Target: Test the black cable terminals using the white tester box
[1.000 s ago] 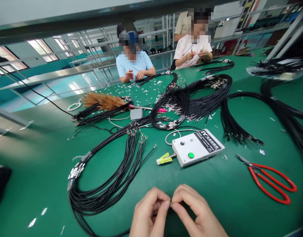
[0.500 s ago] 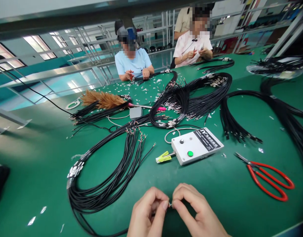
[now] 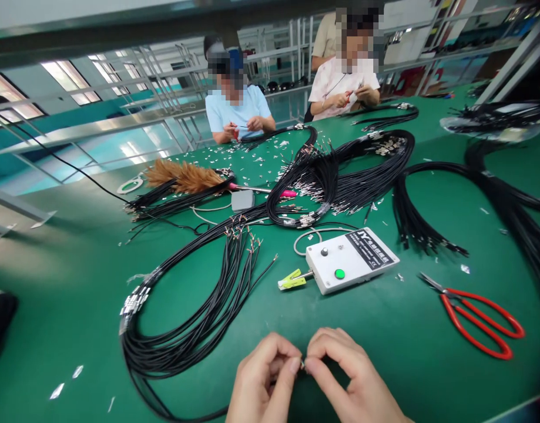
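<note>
At the bottom centre my left hand [image 3: 270,376] and my right hand [image 3: 346,373] face each other, thumbs and forefingers pinched on a tiny wire end [image 3: 302,365] between them. A black cable runs in under my left hand from the looped cable bundle [image 3: 164,358] on the left, whose stripped ends fan out near the middle. Just beyond my hands is a white box [image 3: 351,261] with a green button, a knob and a yellow clip [image 3: 292,280] on its shaft. Red-handled scissors [image 3: 476,317] lie to the right.
Several black cable bundles [image 3: 366,176] cover the back and right of the green table [image 3: 76,294]. A brown bristly duster [image 3: 181,178] lies at the back left. Foil scraps are scattered about. Across the table two people work with their hands; another person is behind them.
My hands have barely moved; the pinched fingertips are slightly closer together. Across the table, the left co-worker's hands have risen a little with a dark wire, and the right co-worker's hands have shifted.
</note>
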`<state>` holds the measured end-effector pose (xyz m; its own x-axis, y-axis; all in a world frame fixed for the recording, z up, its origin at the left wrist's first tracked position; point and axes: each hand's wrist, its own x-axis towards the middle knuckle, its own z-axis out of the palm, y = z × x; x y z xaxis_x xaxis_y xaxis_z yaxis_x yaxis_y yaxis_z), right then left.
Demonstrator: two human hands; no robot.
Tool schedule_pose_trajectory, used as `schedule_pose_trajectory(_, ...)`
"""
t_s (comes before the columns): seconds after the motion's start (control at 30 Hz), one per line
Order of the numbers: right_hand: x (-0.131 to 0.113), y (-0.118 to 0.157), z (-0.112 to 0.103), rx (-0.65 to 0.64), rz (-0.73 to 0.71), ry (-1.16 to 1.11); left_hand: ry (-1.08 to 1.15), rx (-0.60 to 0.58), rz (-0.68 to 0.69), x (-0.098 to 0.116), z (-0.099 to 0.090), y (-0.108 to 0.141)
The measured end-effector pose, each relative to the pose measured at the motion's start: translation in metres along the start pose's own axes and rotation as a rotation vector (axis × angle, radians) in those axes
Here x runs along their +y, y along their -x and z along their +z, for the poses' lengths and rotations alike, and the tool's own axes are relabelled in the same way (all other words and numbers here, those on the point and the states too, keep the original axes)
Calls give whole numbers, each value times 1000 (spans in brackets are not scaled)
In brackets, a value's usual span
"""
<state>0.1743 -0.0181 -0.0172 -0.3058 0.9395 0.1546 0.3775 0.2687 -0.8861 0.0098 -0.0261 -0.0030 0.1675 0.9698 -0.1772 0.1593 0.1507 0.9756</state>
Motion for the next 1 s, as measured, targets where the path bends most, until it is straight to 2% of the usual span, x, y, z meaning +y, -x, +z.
schedule_pose_trajectory(0.07, 3, 3, -1, 23, 2, -28, 2, -7, -3, 1, -1, 0)
schedule_pose_trajectory(0.17, 6, 5, -6, 52, 80, -82, 40, 37, -12, 4, -2, 0)
schedule_pose_trajectory(0.27, 2, 2, -9, -7, 116, -69, 54, 33, -16, 4, -2, 0)
schedule_pose_trajectory(0.33, -2, -2, -7, -31, 109, -46, 46, 31, 1, 1, -1, 0)
schedule_pose_trajectory(0.5, -1, 0, 1, 12, 24, -18, 15, 74, 9, -4, 0, 2)
schedule_pose_trajectory(0.63, 6, 6, -4, 50, 89, -57, 34, 77, -2, 4, 0, 2)
schedule_pose_trajectory(0.8, -1, 1, -6, -73, 99, -40, 42, 57, 36, 13, 3, 1)
schedule_pose_trajectory(1.0, -1, 3, 0, -36, 24, 35, 11, 39, 58, 5, 3, 0)
